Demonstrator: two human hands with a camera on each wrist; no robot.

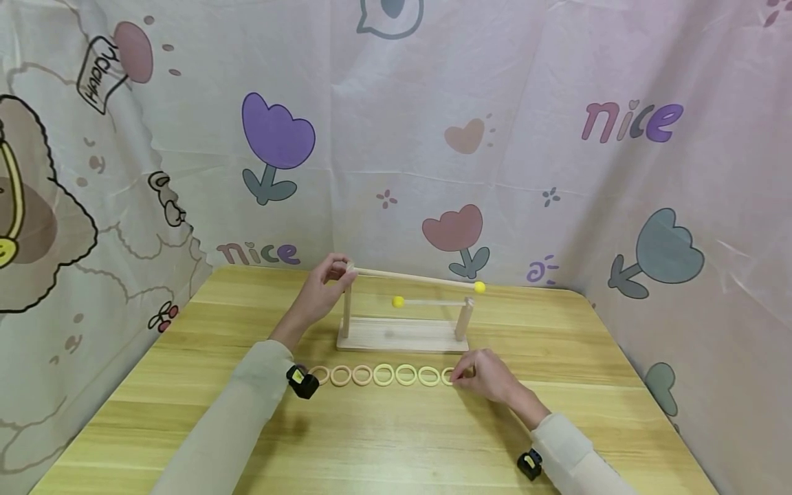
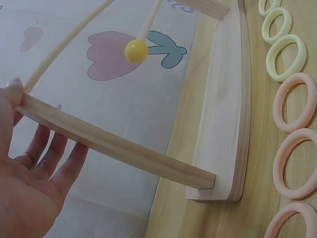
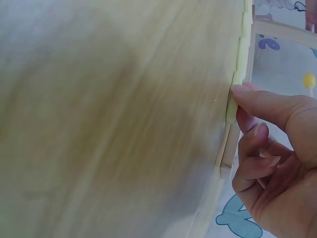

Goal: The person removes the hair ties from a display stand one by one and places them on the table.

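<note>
My left hand [image 1: 323,292] holds the top of the left post [image 2: 119,144] of a wooden stand, thumb on one side and fingers on the other. From that post's top a long rod [image 1: 414,278] slants slightly down to the right, tipped with a yellow ball [image 1: 479,287]. A second rod [image 1: 433,302] reaches left from the shorter right post [image 1: 463,322] to another yellow ball [image 1: 399,302]. In front of the stand, my right hand [image 1: 489,378] pinches the rightmost pale yellow ring [image 3: 231,106] between thumb and finger, at the table surface.
A row of rings lies before the stand's base [image 1: 402,337]: pale yellow ones to the right, pink rings [image 2: 278,101] to the left. My left wrist camera [image 1: 302,381] covers part of the row's left end. A printed curtain [image 1: 383,103] hangs behind the wooden table [image 1: 396,440].
</note>
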